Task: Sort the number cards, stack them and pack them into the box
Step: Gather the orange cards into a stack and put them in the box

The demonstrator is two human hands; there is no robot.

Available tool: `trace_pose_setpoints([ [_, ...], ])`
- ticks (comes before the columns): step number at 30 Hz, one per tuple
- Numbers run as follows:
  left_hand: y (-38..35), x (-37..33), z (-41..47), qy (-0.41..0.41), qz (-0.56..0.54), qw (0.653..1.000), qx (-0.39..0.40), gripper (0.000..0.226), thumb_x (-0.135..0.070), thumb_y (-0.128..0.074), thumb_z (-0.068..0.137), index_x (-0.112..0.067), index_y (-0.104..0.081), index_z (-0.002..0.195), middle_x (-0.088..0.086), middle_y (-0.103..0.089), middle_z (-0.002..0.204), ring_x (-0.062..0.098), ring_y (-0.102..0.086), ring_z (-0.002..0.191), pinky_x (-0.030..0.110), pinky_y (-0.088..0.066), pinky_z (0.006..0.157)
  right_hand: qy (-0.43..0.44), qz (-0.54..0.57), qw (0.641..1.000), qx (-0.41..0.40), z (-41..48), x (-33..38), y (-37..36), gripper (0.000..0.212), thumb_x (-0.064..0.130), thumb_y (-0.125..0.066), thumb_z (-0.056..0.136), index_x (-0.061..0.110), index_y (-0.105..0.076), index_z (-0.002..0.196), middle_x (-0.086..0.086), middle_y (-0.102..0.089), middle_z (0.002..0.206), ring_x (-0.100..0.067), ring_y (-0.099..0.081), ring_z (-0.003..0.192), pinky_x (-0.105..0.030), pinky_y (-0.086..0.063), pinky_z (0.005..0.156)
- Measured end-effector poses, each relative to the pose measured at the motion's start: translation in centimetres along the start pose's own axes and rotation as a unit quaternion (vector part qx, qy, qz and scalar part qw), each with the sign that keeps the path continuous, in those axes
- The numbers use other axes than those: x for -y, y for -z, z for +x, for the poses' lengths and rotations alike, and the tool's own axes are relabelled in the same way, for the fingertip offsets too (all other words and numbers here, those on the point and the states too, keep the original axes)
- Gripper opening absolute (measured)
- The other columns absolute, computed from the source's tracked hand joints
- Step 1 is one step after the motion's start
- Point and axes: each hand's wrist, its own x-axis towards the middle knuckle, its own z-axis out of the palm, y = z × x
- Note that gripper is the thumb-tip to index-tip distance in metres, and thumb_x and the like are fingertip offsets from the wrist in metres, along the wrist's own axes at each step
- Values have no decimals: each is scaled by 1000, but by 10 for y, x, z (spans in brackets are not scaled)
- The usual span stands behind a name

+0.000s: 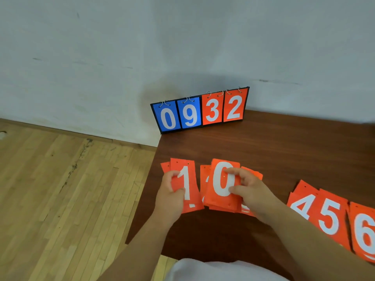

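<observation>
Head view: a dark brown counter [263,151] with a fine wood grain meets a pale, scuffed wall [121,47]. To its left lies a floor [60,189] of narrow, light wooden strips with dark marks.

The number cards are flat orange rectangles with bold white digits and small punched holes near one short edge. They lie on the near part of the counter.

The left hand [170,192] grips the "1" card [192,175], with the thumb on its face and the fingers curled over its left edge. Another orange card shows behind it at the upper left.

The right hand [250,192] pinches the "0" card [222,179] by its right edge. That card tops a loose, uneven pile of orange cards [220,207] just beside the "1" card.

Well apart to the right, three more overlap in a row: the "4" card [302,205], the "5" card [329,219] and the "6" card [365,236], which is cut off by the frame edge.

At the back, against the wall, a black-framed flip scoreboard [199,110] stands tilted. Its cards hang on thin metal rings, with a blue 0 and 9 and an orange 3 and 2.

A white cloth garment [213,270] fills the bottom edge.
</observation>
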Motion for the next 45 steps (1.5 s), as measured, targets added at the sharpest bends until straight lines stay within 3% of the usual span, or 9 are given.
trace_pose_setpoints([
  [3,5,-5,-13,-34,-3,998,46,46,-13,-56,101,-47,-44,129,-20,-53,117,1,-58,100,15,-49,69,-15,138,989,58,1,9,-20,53,-10,-54,94,32,-71,119,-3,-66,129,-26,-67,114,-48,-56,97],
  [8,9,-15,-25,-60,-39,994,87,37,-17,-48,106,-48,-48,126,-22,-51,124,8,-59,107,15,-56,68,22,-59,998,8,-5,10,-35,41,5,-59,97,41,-64,116,7,-60,120,-8,-63,97,-20,-54,73],
  [13,4,-22,-30,-73,-46,987,137,28,-21,-42,106,-40,-53,123,-10,-59,122,10,-61,107,18,-52,75,-10,38,998,53,-19,5,-44,42,3,-65,95,40,-68,113,-12,-67,116,-34,-70,106,-54,-59,90],
  [15,-2,-25,-30,-77,-46,986,142,26,-25,-42,104,-40,-54,121,-7,-61,119,9,-62,102,24,-54,78,0,30,999,41,-20,3,-42,45,1,-67,92,43,-68,109,-18,-66,117,-39,-68,106,-57,-57,92],
  [19,-20,-18,-19,-61,37,992,108,28,-32,-44,106,-35,-46,134,-9,-59,112,7,-61,96,14,-46,64,21,-136,988,-66,-28,-6,-16,44,4,-65,91,43,-61,113,1,-63,114,-21,-68,92,-40,-61,85],
  [24,-54,15,7,-24,225,974,30,67,-41,-68,92,-29,-37,150,3,-45,144,23,-51,130,39,-51,100,-9,-190,970,-150,-46,-29,29,43,2,-57,94,40,-55,114,3,-55,114,-10,-59,73,-39,-59,80],
  [31,-120,18,20,3,385,923,2,100,-49,-77,82,-29,-13,156,12,-24,156,39,-31,141,52,-39,110,-19,-188,966,-179,-70,-68,80,44,2,-59,92,39,-56,114,5,-59,118,-4,-58,74,-28,-57,75],
  [40,-142,30,12,80,305,949,-28,109,-32,-85,79,-38,-10,157,17,-21,148,42,-54,121,49,-50,99,-18,-173,974,-146,-77,-90,123,41,4,-61,94,38,-57,118,6,-54,117,-8,-56,72,-36,-60,80],
  [45,-146,37,-4,20,332,941,-58,90,-35,-80,85,-36,-22,155,14,-43,141,39,-53,124,50,-51,98,-11,-182,975,-128,-76,-93,137,40,7,-60,97,39,-55,121,10,-49,118,-4,-54,74,-22,-56,67],
])
